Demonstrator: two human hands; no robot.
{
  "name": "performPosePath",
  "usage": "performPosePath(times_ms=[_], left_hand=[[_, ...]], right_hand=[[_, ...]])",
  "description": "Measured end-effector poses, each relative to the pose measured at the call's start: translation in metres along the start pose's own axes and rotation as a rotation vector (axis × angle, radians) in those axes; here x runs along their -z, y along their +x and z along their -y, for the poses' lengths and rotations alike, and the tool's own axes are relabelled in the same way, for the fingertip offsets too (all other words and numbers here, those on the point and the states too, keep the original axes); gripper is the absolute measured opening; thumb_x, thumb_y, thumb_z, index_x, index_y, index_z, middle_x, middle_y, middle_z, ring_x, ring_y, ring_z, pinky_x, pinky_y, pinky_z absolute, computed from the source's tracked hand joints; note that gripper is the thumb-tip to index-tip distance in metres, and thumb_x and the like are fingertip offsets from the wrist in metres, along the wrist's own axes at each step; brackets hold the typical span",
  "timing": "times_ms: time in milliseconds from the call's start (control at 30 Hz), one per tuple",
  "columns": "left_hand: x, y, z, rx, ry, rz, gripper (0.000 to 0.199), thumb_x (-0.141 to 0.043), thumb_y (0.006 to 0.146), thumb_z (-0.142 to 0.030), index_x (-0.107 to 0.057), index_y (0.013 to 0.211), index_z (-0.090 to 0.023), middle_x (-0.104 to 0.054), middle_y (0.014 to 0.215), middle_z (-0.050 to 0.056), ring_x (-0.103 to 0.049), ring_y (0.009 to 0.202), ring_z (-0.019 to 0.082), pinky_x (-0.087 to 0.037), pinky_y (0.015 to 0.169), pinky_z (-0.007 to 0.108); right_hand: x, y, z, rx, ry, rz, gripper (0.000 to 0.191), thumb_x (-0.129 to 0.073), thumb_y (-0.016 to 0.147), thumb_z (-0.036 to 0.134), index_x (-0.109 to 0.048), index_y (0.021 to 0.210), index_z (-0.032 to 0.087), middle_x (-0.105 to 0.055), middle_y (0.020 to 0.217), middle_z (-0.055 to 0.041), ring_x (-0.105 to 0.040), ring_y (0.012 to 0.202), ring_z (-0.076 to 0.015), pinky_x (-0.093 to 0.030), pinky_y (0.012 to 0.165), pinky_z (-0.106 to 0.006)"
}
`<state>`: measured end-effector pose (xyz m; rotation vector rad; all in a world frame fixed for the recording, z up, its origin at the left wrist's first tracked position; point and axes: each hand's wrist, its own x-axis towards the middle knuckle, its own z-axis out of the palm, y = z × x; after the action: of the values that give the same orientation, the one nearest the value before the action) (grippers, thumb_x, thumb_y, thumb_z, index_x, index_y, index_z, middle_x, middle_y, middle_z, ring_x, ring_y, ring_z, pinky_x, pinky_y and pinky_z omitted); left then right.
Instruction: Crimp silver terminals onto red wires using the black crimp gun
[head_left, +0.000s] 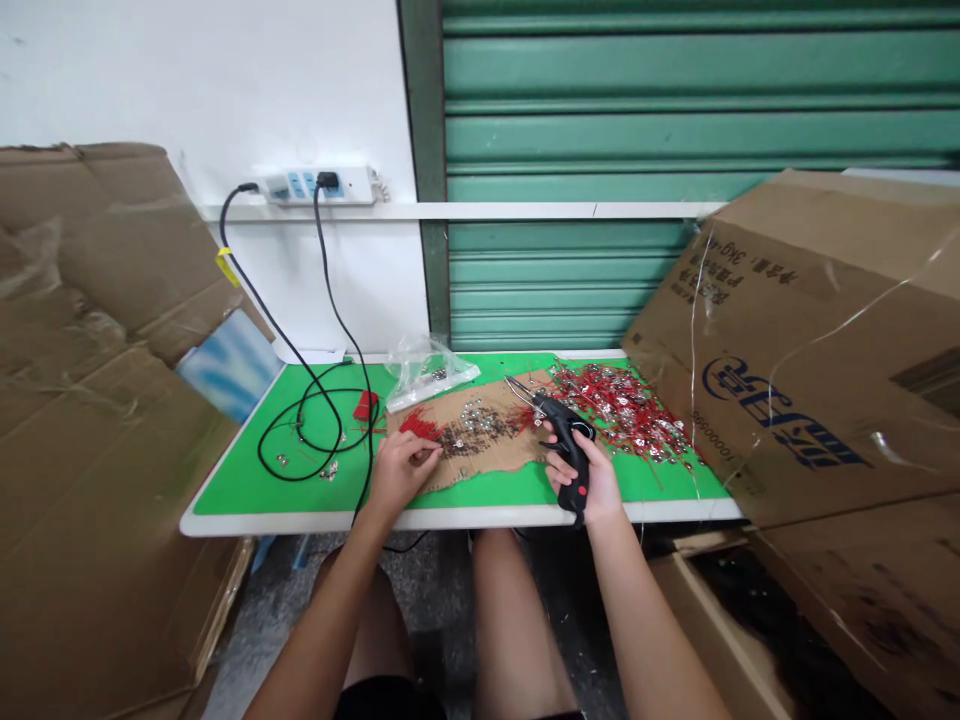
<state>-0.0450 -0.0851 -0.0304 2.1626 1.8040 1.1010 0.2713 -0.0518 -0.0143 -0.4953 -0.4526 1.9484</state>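
Observation:
On a green-topped table [292,493] lies a flat piece of brown cardboard [495,458] with dark marks. My left hand [405,465] rests over its left part, thumb and fingers pinched together; what they hold is too small to name. Just beyond these fingers is a bundle of red wires [421,425]. My right hand [589,475] grips a black soldering gun [571,440], its metal tip pointing up and left over the cardboard. Small silvery beads [476,413] sit mid-cardboard. A large heap of red wires with silvery pieces [622,405] spreads to the right.
A clear plastic bag [427,370] lies behind the cardboard. Black cables [262,305] run from a power strip [322,185] and coil on the table's left, near a small red piece [365,405]. Big cardboard boxes stand left [97,400] and right [840,350].

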Motion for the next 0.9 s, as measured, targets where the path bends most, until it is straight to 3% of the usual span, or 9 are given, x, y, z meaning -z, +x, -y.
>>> performPosePath(times_ms=[100, 167, 267, 400, 467, 567, 700, 900], left_hand=[[0.003, 0.011, -0.011, -0.012, -0.007, 0.017, 0.012, -0.072, 0.091, -0.027, -0.082, 0.085, -0.023, -0.07, 0.074, 0.003, -0.059, 0.074, 0.019, -0.042, 0.075, 0.033], [-0.002, 0.028, -0.03, -0.022, -0.02, 0.036, 0.013, -0.072, 0.091, -0.029, -0.082, 0.086, -0.024, -0.07, 0.072, 0.003, -0.059, 0.073, 0.019, -0.044, 0.077, 0.034], [-0.026, 0.059, -0.071, -0.007, -0.096, 0.068, 0.017, -0.069, 0.095, -0.032, -0.083, 0.09, -0.025, -0.075, 0.082, 0.004, -0.064, 0.085, 0.022, -0.048, 0.086, 0.037], [-0.066, 0.081, -0.109, 0.083, -0.203, 0.209, 0.024, -0.076, 0.089, -0.034, -0.079, 0.109, -0.02, -0.077, 0.097, 0.007, -0.069, 0.088, 0.022, -0.053, 0.082, 0.034], [-0.072, 0.08, -0.107, 0.099, -0.19, 0.192, 0.021, -0.076, 0.087, -0.028, -0.076, 0.107, -0.02, -0.076, 0.099, 0.007, -0.069, 0.09, 0.022, -0.053, 0.083, 0.033], [-0.061, 0.075, -0.081, 0.11, -0.135, 0.126, 0.006, -0.065, 0.091, -0.02, -0.071, 0.092, -0.019, -0.076, 0.096, 0.007, -0.07, 0.092, 0.022, -0.053, 0.084, 0.032], [-0.038, 0.077, -0.046, 0.075, -0.005, 0.209, 0.019, -0.055, 0.099, -0.025, -0.071, 0.093, -0.017, -0.077, 0.092, 0.011, -0.071, 0.083, 0.023, -0.053, 0.081, 0.034], [-0.039, 0.084, -0.047, -0.006, 0.031, 0.3, 0.021, -0.057, 0.096, -0.027, -0.076, 0.091, -0.02, -0.078, 0.096, 0.01, -0.071, 0.089, 0.024, -0.053, 0.083, 0.032]], right_hand=[[0.001, -0.001, 0.0, 0.022, 0.008, 0.012, 0.027, -0.064, 0.095, 0.027, -0.061, 0.121, 0.022, -0.065, 0.085, 0.001, -0.037, 0.043, -0.0043, -0.042, 0.037, -0.015], [0.002, -0.002, -0.001, 0.046, 0.036, -0.001, 0.026, -0.064, 0.094, 0.026, -0.063, 0.12, 0.021, -0.065, 0.085, 0.0003, -0.038, 0.042, -0.0049, -0.042, 0.036, -0.016], [0.003, -0.003, -0.002, 0.099, 0.069, -0.02, 0.026, -0.063, 0.095, 0.027, -0.063, 0.12, 0.021, -0.065, 0.085, 0.0004, -0.038, 0.042, -0.0052, -0.043, 0.037, -0.016], [0.004, -0.004, -0.001, 0.163, 0.043, -0.031, 0.029, -0.065, 0.094, 0.028, -0.063, 0.122, 0.023, -0.065, 0.086, 0.0013, -0.037, 0.044, -0.0057, -0.044, 0.038, -0.016], [0.004, -0.004, 0.0, 0.162, 0.054, -0.044, 0.029, -0.066, 0.093, 0.028, -0.063, 0.121, 0.023, -0.065, 0.086, 0.0011, -0.038, 0.044, -0.0057, -0.044, 0.038, -0.016], [0.003, -0.002, 0.0, 0.128, 0.071, -0.039, 0.03, -0.067, 0.092, 0.027, -0.062, 0.122, 0.023, -0.066, 0.085, 0.0018, -0.04, 0.044, -0.0047, -0.043, 0.039, -0.014], [0.0, -0.001, -0.001, 0.101, 0.069, -0.033, 0.028, -0.066, 0.093, 0.026, -0.063, 0.12, 0.021, -0.066, 0.084, 0.0019, -0.038, 0.043, -0.0044, -0.042, 0.039, -0.014], [-0.001, -0.001, -0.001, 0.103, 0.029, -0.059, 0.022, -0.063, 0.094, 0.028, -0.066, 0.114, 0.021, -0.065, 0.084, 0.0002, -0.035, 0.043, -0.0066, -0.041, 0.036, -0.019]])
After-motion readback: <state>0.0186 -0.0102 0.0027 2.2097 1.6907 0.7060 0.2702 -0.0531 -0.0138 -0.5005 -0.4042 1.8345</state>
